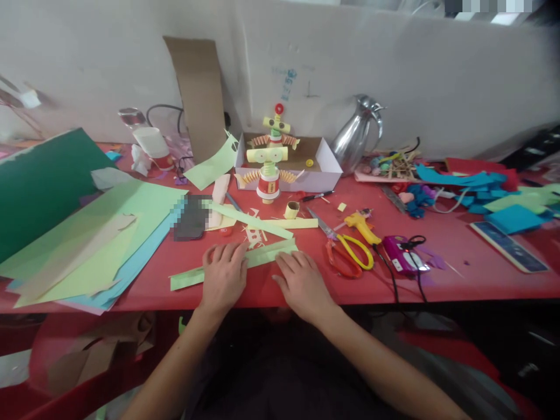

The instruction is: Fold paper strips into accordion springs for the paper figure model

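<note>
A light green paper strip [266, 254] with a lengthwise fold lies near the table's front edge. My left hand [224, 277] presses on its middle, fingers bent over the paper and the thumb mostly hidden. At the strip's right end, my right hand [304, 283] holds the paper under its fingertips, its thumb lower and apart. Just beyond is another pale green strip [262, 223], lying across a yellow strip [301, 223]. Two paper robot figures stand behind: the nearer figure [268, 186] on the table, the farther figure [276, 125] by a white box [324, 166].
Scissors [350, 251], a yellow glue gun [363, 226] and a purple power box [400, 256] with cables lie right. A phone [507, 246] is farther right. Coloured paper sheets [144, 210] cover the left. A steel jug [356, 134] and cardboard [199, 99] stand by the wall.
</note>
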`<action>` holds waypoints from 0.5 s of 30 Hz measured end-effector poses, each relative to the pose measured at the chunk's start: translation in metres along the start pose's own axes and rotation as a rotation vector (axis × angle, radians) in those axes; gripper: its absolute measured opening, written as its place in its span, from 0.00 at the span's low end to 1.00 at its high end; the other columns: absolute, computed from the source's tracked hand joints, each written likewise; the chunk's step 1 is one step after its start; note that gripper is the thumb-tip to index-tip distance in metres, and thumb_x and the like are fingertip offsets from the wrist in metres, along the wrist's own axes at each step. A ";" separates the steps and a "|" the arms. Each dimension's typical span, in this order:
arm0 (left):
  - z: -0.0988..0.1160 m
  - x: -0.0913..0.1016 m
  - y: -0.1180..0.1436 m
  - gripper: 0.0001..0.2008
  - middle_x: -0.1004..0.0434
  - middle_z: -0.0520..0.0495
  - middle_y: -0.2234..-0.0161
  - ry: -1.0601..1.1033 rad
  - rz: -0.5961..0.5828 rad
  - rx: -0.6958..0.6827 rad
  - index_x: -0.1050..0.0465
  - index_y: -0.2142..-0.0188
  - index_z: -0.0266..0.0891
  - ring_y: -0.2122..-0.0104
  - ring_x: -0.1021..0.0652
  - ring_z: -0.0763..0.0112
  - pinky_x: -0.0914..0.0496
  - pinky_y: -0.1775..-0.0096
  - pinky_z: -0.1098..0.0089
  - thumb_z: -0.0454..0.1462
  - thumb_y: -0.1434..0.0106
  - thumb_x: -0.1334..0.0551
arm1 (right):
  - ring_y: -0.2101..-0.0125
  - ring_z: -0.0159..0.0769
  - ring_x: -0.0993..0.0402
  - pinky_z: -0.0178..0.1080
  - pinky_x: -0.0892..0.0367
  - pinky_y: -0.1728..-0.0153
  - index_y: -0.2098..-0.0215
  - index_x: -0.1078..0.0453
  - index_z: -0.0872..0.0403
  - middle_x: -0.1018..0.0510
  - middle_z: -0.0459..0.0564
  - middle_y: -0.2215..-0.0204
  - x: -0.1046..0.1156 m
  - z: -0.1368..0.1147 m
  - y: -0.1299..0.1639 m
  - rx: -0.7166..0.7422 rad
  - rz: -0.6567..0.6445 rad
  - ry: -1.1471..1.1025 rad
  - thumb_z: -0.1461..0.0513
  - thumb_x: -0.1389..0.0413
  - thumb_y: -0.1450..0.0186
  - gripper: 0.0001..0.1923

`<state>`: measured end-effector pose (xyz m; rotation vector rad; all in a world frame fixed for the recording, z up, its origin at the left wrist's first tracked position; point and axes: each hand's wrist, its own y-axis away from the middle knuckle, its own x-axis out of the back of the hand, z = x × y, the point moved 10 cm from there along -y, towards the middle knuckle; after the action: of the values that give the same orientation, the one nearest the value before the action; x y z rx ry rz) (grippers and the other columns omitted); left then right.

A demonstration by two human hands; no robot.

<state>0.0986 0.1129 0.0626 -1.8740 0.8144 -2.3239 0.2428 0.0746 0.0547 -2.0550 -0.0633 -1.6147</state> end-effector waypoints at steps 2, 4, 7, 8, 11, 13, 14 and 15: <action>-0.002 0.003 0.000 0.16 0.24 0.40 0.50 -0.012 0.041 0.023 0.29 0.48 0.41 0.50 0.29 0.52 0.43 0.45 0.50 0.36 0.34 0.44 | 0.50 0.48 0.34 0.51 0.44 0.43 0.46 0.29 0.54 0.23 0.55 0.50 0.005 0.013 -0.001 -0.054 0.004 0.024 0.56 0.53 0.28 0.18; -0.004 0.004 0.001 0.14 0.24 0.41 0.51 -0.010 0.069 0.044 0.29 0.50 0.42 0.50 0.29 0.53 0.46 0.44 0.49 0.37 0.35 0.44 | 0.52 0.47 0.33 0.51 0.44 0.45 0.52 0.26 0.54 0.22 0.55 0.55 0.018 0.052 -0.001 -0.145 0.022 0.071 0.56 0.54 0.28 0.17; -0.005 0.005 0.003 0.12 0.23 0.42 0.53 0.003 0.080 0.057 0.28 0.53 0.42 0.50 0.29 0.52 0.48 0.43 0.47 0.36 0.35 0.43 | 0.51 0.50 0.33 0.50 0.42 0.48 0.52 0.28 0.57 0.25 0.60 0.53 0.047 0.152 0.006 -0.440 0.073 0.210 0.59 0.52 0.32 0.16; -0.005 0.005 0.003 0.11 0.22 0.42 0.54 0.009 0.080 0.059 0.27 0.54 0.42 0.50 0.29 0.52 0.48 0.44 0.47 0.36 0.35 0.43 | 0.51 0.53 0.34 0.51 0.41 0.50 0.49 0.30 0.59 0.26 0.64 0.52 0.053 0.189 0.012 -0.590 0.042 0.286 0.58 0.48 0.35 0.19; -0.005 0.005 0.004 0.10 0.21 0.42 0.57 0.027 0.077 0.065 0.26 0.56 0.42 0.52 0.28 0.52 0.48 0.45 0.47 0.36 0.36 0.42 | 0.53 0.56 0.31 0.51 0.38 0.55 0.47 0.33 0.62 0.27 0.68 0.52 0.042 0.264 0.024 -0.856 -0.232 0.348 0.57 0.44 0.40 0.26; -0.005 0.004 0.004 0.09 0.20 0.42 0.58 0.034 0.070 0.067 0.26 0.57 0.42 0.54 0.27 0.53 0.47 0.46 0.48 0.35 0.36 0.42 | 0.55 0.52 0.29 0.47 0.37 0.56 0.49 0.31 0.60 0.26 0.66 0.53 0.033 0.276 0.014 -0.816 -0.286 0.344 0.59 0.44 0.40 0.22; -0.006 0.003 0.004 0.09 0.20 0.42 0.59 0.034 0.067 0.068 0.26 0.57 0.42 0.55 0.26 0.54 0.47 0.46 0.48 0.36 0.36 0.42 | 0.55 0.50 0.29 0.45 0.37 0.56 0.51 0.30 0.59 0.25 0.64 0.54 0.031 0.276 0.006 -0.767 -0.285 0.342 0.60 0.44 0.40 0.20; -0.006 0.003 0.004 0.09 0.20 0.42 0.59 0.032 0.065 0.068 0.26 0.58 0.42 0.55 0.26 0.54 0.47 0.46 0.48 0.36 0.36 0.43 | 0.55 0.48 0.29 0.43 0.37 0.56 0.54 0.29 0.58 0.24 0.63 0.55 0.029 0.273 -0.001 -0.719 -0.281 0.343 0.61 0.44 0.40 0.17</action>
<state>0.0913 0.1107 0.0624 -1.7605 0.7769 -2.3182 0.4949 0.1836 0.0401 -2.2942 0.4275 -2.4049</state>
